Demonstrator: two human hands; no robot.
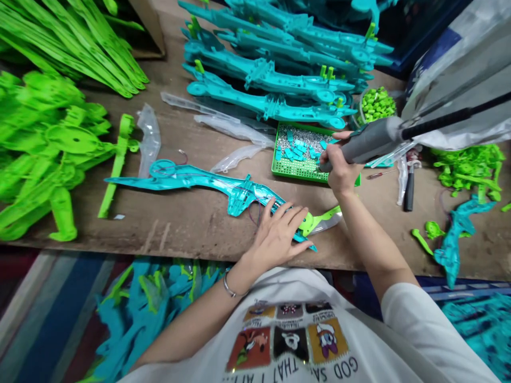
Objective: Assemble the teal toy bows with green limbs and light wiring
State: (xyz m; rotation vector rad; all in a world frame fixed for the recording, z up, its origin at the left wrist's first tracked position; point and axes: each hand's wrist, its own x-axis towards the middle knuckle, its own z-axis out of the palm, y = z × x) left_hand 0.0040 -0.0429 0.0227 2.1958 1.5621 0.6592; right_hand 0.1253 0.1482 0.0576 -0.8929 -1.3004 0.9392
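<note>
My left hand (277,231) lies with fingers spread on the right part of a long turquoise plastic shell (211,180), which looks like half of a toy bow. Thin wires run along the shell. A lime-green handle-like piece (319,219) sits at its right end, partly under my fingers. My right hand (339,166) is wrapped round a grey power screwdriver (371,141) with a black cord. It is held over the right side of a green tray (299,173) filled with small screws and turquoise pieces. Whether the driver's tip touches anything is hard to make out.
Stacked turquoise shells (259,74) line the back. Lime-green parts (51,154) are heaped at left, beside a cardboard box (149,29). A tub of green pieces (377,105), a hammer (409,186), a small screwdriver (381,174) and clear plastic strips (235,130) lie around.
</note>
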